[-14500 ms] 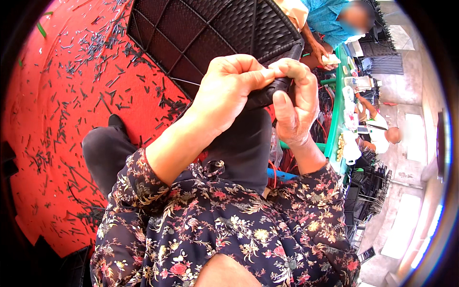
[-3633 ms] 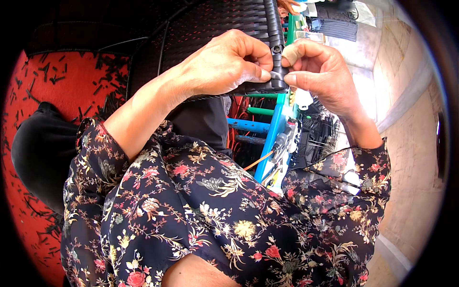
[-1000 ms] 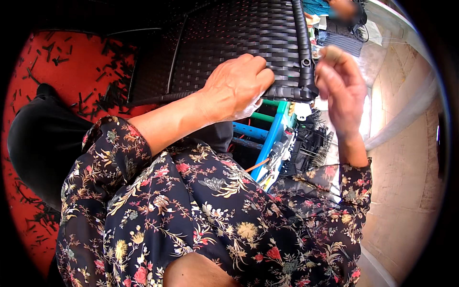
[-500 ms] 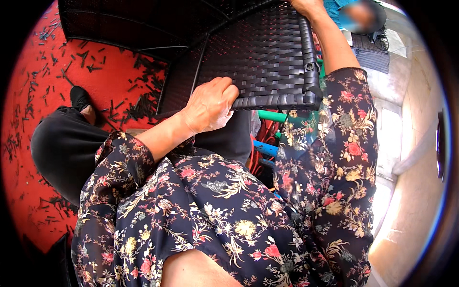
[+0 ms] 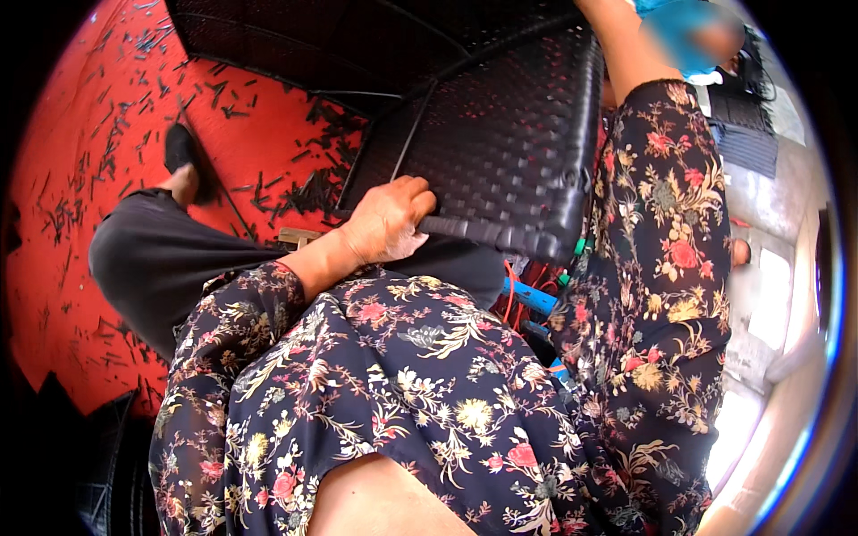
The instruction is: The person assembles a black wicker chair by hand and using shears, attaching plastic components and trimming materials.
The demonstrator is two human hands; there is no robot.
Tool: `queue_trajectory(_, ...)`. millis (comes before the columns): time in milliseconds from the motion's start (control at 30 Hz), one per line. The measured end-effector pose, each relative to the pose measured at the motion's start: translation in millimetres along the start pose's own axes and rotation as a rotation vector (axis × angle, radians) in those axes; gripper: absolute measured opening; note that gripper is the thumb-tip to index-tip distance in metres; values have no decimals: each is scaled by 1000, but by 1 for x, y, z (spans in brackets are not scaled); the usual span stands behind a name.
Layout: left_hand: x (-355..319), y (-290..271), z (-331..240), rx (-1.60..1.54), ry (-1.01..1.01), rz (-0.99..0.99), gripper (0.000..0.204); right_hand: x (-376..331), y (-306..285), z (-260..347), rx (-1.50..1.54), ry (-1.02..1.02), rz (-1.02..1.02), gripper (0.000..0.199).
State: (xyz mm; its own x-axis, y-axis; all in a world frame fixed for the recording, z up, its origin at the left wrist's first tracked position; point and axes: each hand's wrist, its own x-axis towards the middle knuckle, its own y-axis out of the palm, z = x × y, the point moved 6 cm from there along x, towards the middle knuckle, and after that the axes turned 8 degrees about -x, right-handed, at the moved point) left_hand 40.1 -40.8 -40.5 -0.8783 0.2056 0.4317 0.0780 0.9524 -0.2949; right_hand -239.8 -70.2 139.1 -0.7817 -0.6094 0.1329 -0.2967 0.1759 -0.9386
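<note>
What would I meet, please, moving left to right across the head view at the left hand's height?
Left trouser leg, left hand, black woven panel, floral right sleeve.

Lots of little black strips (image 5: 315, 190) lie on the red floor (image 5: 54, 308). A blue bar (image 5: 531, 296) is near thin red cords (image 5: 510, 299). Another person (image 5: 681, 52) wears blue.

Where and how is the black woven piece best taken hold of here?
Probably by its wrapped near rim, from the wearer's side, with fingers curled around it. On the black woven piece, that rim forms a long, narrow bar facing the wearer, and the left hand is curled at this edge. The right-hand border also looks thick enough for a second grip.
</note>
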Motion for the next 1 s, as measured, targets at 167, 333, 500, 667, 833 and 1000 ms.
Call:
queue_trajectory(167, -13, 3, -8, 33, 58, 11, 23, 1, -10, 9, 79, 0, -229, 36)
queue_trajectory(333, -35, -7, -4, 122, 84, 18, 21, -26, -23, 21, 120, -55, -389, 32)
queue_trajectory(500, -42, -28, -1, 276, 78, -72, 23, -33, -40, 26, 278, -16, -434, 29)
queue_trajectory(667, -54, -54, 10, 435, -25, -77, 23, -39, -48, 41, 328, -20, -568, 29)
queue_trajectory(833, -64, -62, 27, 489, -103, 1, 21, -43, -28, 29, 321, 60, -566, 30)
queue_trajectory(1000, -59, -50, 46, 527, -118, 40, 15, -56, -12, 14, 240, 198, -546, 36)
